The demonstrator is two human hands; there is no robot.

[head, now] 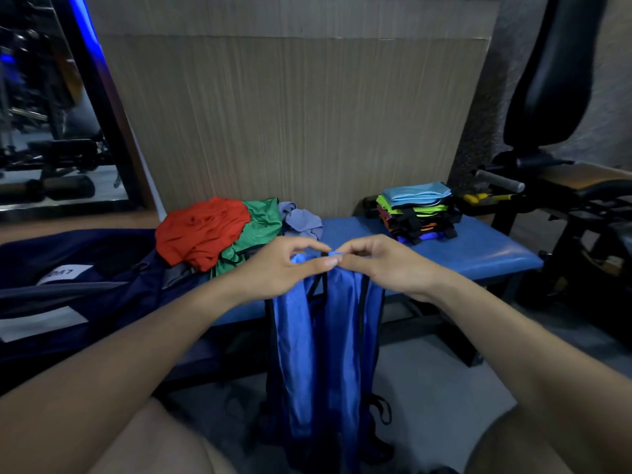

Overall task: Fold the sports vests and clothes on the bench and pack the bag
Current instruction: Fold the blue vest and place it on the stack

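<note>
1. The step in hand looks like squaring up a blue vest [325, 336] before folding it. It hangs from both hands in front of the blue table [444, 248], its lower end down near the floor between the person's knees.
2. To do it well, I would bring the two shoulder straps level so the black-edged sides hang even, then lay the vest flat on the bare stretch of table and fold from there. The cloth looks thin and slippery, so a firm pinch at the top should stop it sliding.
3. The left hand [284, 265] has its fingers curled in, thumb and forefinger pinching the top of the vest.
4. The right hand [379, 261] does the same just beside it, fingertips nearly touching the left ones, nipping a small fold of blue cloth.
5. A stack of folded vests [417, 212] sits at the far right of the table.
6. Unfolded clothes wait at the left: a red one [201, 230], a green one [263, 224] and a pale blue one [301, 222].
7. The dark blue bag [85, 268] lies open at the left, against that pile.
</note>
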